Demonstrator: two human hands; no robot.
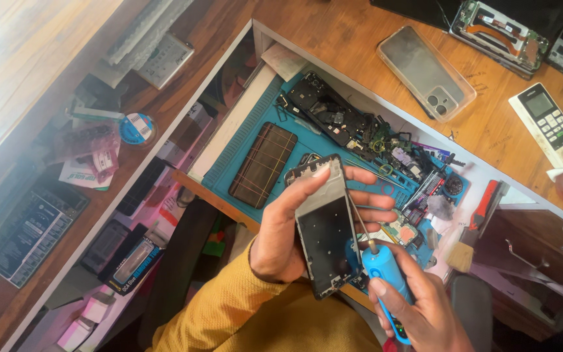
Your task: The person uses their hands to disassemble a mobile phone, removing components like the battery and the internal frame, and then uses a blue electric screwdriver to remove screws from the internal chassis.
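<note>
Head view shows our left hand [294,225] fingers clamped on the opened phone frame [327,238], right hand [425,313] gripping the blue screwdriver [386,274], tip at its edge, unfinished.

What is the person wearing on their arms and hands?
The left hand is bare, with a mustard-yellow knitted sleeve reaching the wrist. The right hand is bare too: no gloves, rings or watch show. Its sleeve is out of view.

wooden desk [333,26], clear case [425,72], remote [548,124]
</note>
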